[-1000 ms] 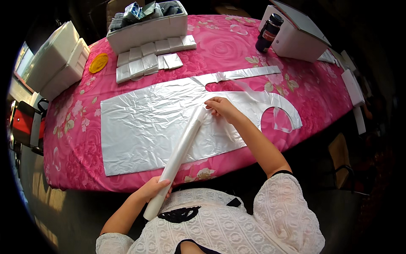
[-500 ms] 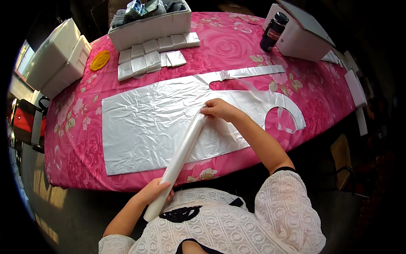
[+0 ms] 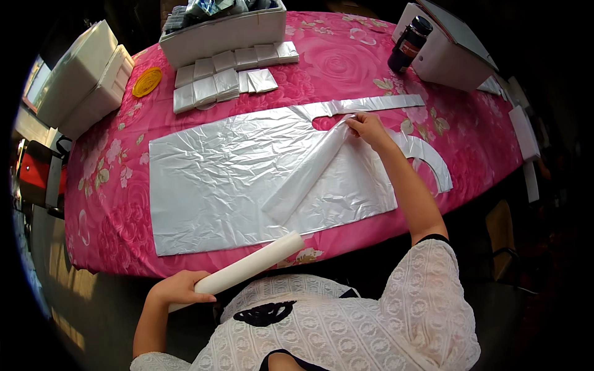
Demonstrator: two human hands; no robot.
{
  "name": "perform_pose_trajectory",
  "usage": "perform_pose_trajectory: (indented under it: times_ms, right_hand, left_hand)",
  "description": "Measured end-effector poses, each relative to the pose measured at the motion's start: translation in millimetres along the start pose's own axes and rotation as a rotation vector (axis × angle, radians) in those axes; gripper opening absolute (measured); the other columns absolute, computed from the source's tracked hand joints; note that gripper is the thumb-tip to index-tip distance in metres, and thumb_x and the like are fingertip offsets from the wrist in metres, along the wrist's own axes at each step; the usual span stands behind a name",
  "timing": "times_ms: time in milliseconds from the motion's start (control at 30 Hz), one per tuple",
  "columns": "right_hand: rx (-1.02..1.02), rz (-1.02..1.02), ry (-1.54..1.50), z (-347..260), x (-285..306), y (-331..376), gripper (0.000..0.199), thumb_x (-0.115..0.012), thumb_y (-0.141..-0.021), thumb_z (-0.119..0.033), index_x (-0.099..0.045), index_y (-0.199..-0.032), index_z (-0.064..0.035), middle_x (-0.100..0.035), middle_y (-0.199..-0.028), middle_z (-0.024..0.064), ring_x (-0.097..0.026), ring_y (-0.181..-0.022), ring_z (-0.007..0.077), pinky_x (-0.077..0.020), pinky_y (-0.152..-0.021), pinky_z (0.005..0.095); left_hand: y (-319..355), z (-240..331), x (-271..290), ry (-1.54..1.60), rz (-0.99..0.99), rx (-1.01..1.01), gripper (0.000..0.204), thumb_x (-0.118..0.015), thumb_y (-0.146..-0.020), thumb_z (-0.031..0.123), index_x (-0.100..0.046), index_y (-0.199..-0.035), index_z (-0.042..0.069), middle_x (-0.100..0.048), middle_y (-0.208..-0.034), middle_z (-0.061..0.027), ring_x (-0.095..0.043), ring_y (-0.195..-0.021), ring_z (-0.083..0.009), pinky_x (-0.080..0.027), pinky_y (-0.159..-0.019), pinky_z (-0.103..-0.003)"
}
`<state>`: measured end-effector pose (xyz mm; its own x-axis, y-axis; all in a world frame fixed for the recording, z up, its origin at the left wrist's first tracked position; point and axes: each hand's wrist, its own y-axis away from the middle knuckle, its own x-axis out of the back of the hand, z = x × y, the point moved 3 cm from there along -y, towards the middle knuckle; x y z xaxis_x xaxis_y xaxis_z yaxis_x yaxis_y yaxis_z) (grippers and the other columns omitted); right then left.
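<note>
A large silvery plastic sheet (image 3: pixel 223 179), cut like an apron with neck straps, lies flat on the table's pink flowered cloth (image 3: pixel 346 62). My right hand (image 3: pixel 368 128) pinches the far end of a folded strip of clear plastic film (image 3: pixel 306 176) down onto the sheet near its neck cut-out. The strip runs diagonally back toward a white roll (image 3: pixel 247 267). My left hand (image 3: pixel 179 287) grips the near end of that roll, held off the table's front edge close to my body.
Several folded silvery squares (image 3: pixel 226 71) lie in rows before a white box of packets (image 3: pixel 223 34) at the back. A yellow lid (image 3: pixel 147 81) and white containers (image 3: pixel 86 77) stand back left. A dark bottle (image 3: pixel 408 43) and a white box (image 3: pixel 445 55) stand back right.
My left hand has drawn the roll back off the table toward my body, unrolling a strip of film. My right hand has stayed pinching the film's end on the sheet.
</note>
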<state>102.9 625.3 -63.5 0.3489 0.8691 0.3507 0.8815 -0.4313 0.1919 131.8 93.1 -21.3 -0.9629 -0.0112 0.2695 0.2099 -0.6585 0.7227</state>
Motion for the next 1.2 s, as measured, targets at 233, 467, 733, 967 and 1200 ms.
perform_pose_trajectory:
  times_ms: [233, 467, 733, 967, 1200]
  right_hand:
    - [0.11, -0.33, -0.025, -38, -116, -1, 0.016, -0.06, -0.084, -0.017, -0.063, -0.084, -0.001, -0.058, -0.069, -0.0009, -0.053, -0.062, 0.0065, -0.0428, -0.056, 0.0214]
    - [0.059, -0.363, 0.061, -46, -127, -11, 0.019, -0.062, -0.08, -0.018, -0.064, -0.084, 0.0008, -0.061, -0.068, 0.0032, -0.055, -0.058, 0.009, -0.0441, -0.054, 0.0236]
    - [-0.006, -0.38, 0.064, -36, -133, -26, 0.019, -0.061, -0.08, -0.017, -0.063, -0.086, 0.0012, -0.059, -0.065, 0.0038, -0.054, -0.055, 0.0104, -0.044, -0.051, 0.0245]
    - [0.491, -0.148, 0.521, -80, -144, 83, 0.042, -0.062, -0.08, -0.023, -0.052, -0.116, -0.0033, -0.053, -0.112, 0.0185, -0.053, -0.101, 0.0305, -0.0429, -0.087, 0.0387]
    - [0.798, -0.116, 0.786, -42, -135, 155, 0.052, -0.064, -0.073, -0.016, -0.05, -0.123, -0.0112, -0.057, -0.101, 0.0096, -0.054, -0.09, 0.0259, -0.0421, -0.078, 0.0363]
  left_hand:
    - [-90, 98, 42, -0.804, 0.556, -0.418, 0.05, -0.074, -0.063, 0.025, -0.055, -0.106, 0.008, -0.061, -0.094, -0.0098, -0.059, -0.085, -0.0281, -0.048, -0.071, -0.039]
    - [-121, 92, 10, -0.742, 0.621, -1.038, 0.061, -0.072, -0.068, 0.031, -0.05, -0.115, 0.001, -0.05, -0.116, -0.0156, -0.051, -0.105, -0.0316, -0.043, -0.088, -0.04]
    - [-118, 72, -15, -0.949, 0.485, -0.705, 0.088, -0.051, -0.074, 0.062, -0.035, -0.13, -0.005, -0.028, -0.139, -0.0236, -0.025, -0.131, -0.0346, -0.016, -0.107, -0.047]
    - [-113, 67, -47, -0.833, 0.593, -0.622, 0.085, -0.052, -0.075, 0.058, -0.033, -0.132, -0.001, -0.024, -0.141, -0.0246, -0.023, -0.132, -0.036, -0.017, -0.107, -0.046]
    - [-118, 74, -59, -0.81, 0.625, -0.59, 0.083, -0.056, -0.073, 0.056, -0.035, -0.132, 0.002, -0.023, -0.14, -0.0257, -0.021, -0.132, -0.0375, -0.019, -0.106, -0.047]
